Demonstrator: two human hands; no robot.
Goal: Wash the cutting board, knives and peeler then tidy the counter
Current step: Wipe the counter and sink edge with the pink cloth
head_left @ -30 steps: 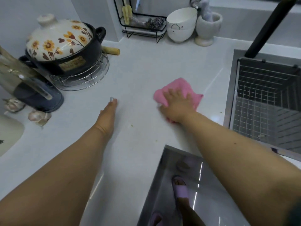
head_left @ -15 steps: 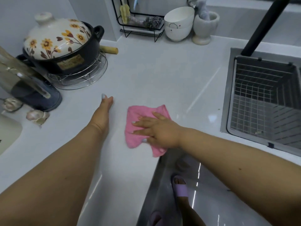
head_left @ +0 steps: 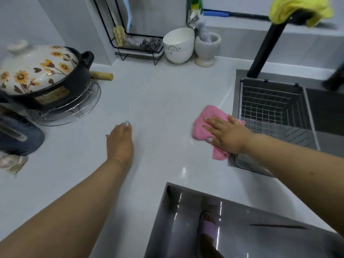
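- A pink cloth (head_left: 203, 124) is pressed flat onto the white tabletop (head_left: 158, 101) at the right of centre in the frame, just beside the left rim of the sink (head_left: 235, 101)
- The cloth is covered by the right hand (head_left: 226, 134), whose fingers are laid out straight and spread, pointing towards the left of the frame
- The left hand (head_left: 121, 141) is rested on the tabletop at the centre of the frame, fingers extended and nothing held, well apart from the cloth
- A wire basket (head_left: 270, 110) is seated inside the sink at the right of the frame, with a black faucet (head_left: 266, 49) behind it and a yellow cloth (head_left: 297, 8) draped on top of the faucet
- A flowered pot (head_left: 41, 77) is set on a wire trivet (head_left: 74, 112) at the upper left
- White bowls (head_left: 178, 45) are stacked beside a stone mortar (head_left: 206, 51) at the upper centre
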